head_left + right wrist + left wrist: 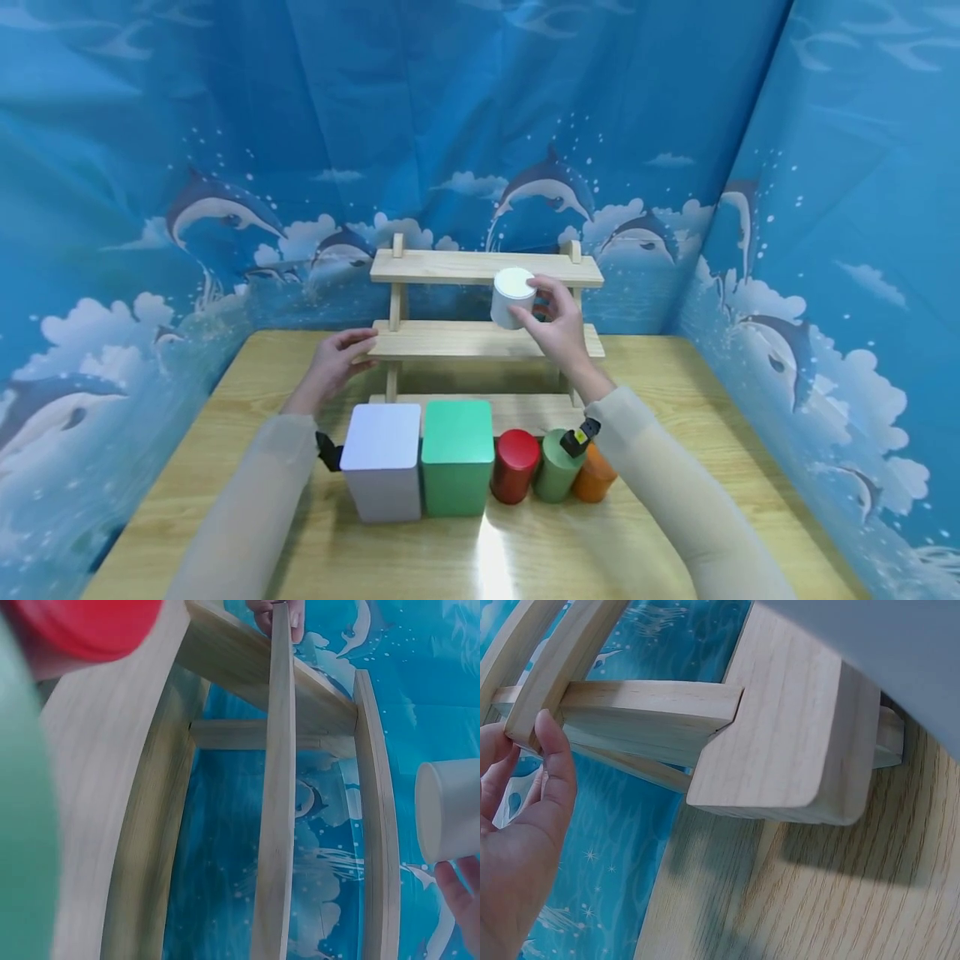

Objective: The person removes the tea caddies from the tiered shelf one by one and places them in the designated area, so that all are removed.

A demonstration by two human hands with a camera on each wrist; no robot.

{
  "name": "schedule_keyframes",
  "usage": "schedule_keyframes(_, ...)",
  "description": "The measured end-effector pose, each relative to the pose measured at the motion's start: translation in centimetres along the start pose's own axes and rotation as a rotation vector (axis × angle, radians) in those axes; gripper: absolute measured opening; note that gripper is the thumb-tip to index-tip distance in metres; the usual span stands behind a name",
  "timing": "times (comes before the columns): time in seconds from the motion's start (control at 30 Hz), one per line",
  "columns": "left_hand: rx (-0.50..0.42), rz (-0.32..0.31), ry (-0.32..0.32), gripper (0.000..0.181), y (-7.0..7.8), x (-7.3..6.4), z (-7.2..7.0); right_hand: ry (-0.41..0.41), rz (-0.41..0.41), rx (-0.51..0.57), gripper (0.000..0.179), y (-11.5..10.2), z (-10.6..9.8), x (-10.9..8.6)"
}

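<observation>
A three-tier wooden display rack (pixel 487 340) stands on the table near the back curtain. My left hand (pixel 339 364) pinches the left end of its middle shelf (pixel 536 712), thumb on one side and fingers on the other in the left wrist view. With thumb and fingers my right hand (pixel 558 323) grips a white cylindrical canister (pixel 513 300), upright, in front of the gap between the top and middle shelves. The canister (pixel 454 810) appears apart from the rack in the right wrist view.
Before the bottom shelf (pixel 517 408) stand a white box (pixel 382 467), a green box (pixel 457 458), a red canister (pixel 516 467), a light green canister (pixel 557 475) and an orange canister (pixel 595 475). A blue dolphin-print curtain (pixel 465 100) encloses the wooden table (pixel 420 558).
</observation>
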State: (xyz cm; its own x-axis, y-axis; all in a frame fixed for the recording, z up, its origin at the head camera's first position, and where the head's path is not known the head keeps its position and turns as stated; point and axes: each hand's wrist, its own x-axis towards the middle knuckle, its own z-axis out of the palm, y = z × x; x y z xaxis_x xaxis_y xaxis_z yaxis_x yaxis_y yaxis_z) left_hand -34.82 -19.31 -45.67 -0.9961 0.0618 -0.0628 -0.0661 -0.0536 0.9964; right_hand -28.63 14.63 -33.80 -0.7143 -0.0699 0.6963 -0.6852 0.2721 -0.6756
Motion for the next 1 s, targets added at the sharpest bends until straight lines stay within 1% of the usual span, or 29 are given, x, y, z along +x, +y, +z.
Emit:
schedule_keyframes(0.13,-0.004,0.007,-0.005,0.048,-0.1,0.1,-0.1,-0.019,-0.087,0.001,0.039,0.1,-0.4,-0.7)
schedule_keyframes(0.23,-0.005,0.009,-0.005,0.049,-0.1,0.1,-0.2,-0.028,-0.121,0.016,0.041,0.0,-0.6,-1.2)
schedule_keyframes(0.4,0.007,0.006,0.003,0.050,-0.2,0.2,-0.1,-0.025,-0.143,-0.024,0.043,0.0,-1.3,-2.2)
schedule_keyframes(0.6,0.002,-0.007,0.006,0.047,-0.1,0.2,0.0,-0.002,-0.162,-0.060,0.042,0.2,-2.1,-3.4)
schedule_keyframes(0.73,-0.003,-0.005,-0.002,0.046,-0.1,0.2,-0.1,0.008,-0.176,-0.052,0.043,0.2,-2.6,-4.0)
schedule_keyframes(1.0,-0.001,0.004,-0.001,0.047,-0.1,0.0,-0.1,0.018,-0.161,-0.027,0.044,0.1,-3.6,-5.5)
